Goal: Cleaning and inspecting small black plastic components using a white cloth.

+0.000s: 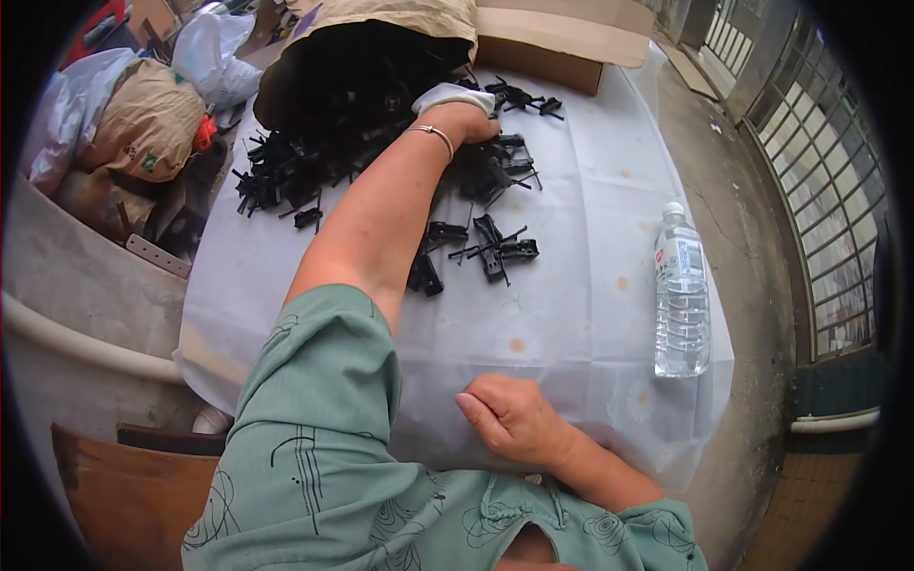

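1. At the near edge of the tabletop (571,314), which is covered by a white cloth, the right hand (509,416) is rested as a loose fist, fingers curled in and nothing held.
2. A clear plastic water bottle (682,295) is seen lying near the right edge, well apart from both hands.
3. Toward the middle, a small group of black plastic clips (481,249) is spread on the cloth, just beside the outstretched left forearm.
4. Farther on, the left hand (464,121), a thin bracelet on its wrist, is reached into the large pile of black clips (314,157) at the far left of the tabletop. Its fingers are bent down among the pieces; whether anything is gripped cannot be told.
5. At the far edge, an open sack (400,19) spilling the clips and a cardboard box (552,48) are placed.
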Available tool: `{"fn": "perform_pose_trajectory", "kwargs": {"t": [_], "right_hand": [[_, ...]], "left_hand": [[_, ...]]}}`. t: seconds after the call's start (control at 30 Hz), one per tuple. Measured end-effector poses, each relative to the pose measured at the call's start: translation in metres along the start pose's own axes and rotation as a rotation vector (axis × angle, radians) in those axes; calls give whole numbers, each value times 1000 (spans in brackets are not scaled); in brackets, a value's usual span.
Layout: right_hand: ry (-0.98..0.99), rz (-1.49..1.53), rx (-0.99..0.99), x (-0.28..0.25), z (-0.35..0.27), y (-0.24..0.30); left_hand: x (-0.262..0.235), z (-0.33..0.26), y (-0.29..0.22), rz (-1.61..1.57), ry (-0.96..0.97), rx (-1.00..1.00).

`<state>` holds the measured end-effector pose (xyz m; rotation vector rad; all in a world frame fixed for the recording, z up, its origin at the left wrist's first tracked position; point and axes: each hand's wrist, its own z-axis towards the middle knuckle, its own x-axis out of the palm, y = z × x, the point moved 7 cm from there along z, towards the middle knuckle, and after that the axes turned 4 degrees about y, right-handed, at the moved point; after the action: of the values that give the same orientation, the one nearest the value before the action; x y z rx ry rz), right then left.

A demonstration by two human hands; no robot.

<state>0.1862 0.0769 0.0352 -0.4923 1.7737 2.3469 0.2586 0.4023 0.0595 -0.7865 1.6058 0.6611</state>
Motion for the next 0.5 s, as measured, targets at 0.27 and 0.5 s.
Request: {"fn": "perform_pose_trajectory", "kwargs": {"t": [0.27,0.5], "right_hand": [[-49,-33,-27,-8,-4,-5],[-248,-322,39,-67,-26,16]], "left_hand": [[19,-96,-28,61,68,165],[25,-165,-41,4,57,209]]}}
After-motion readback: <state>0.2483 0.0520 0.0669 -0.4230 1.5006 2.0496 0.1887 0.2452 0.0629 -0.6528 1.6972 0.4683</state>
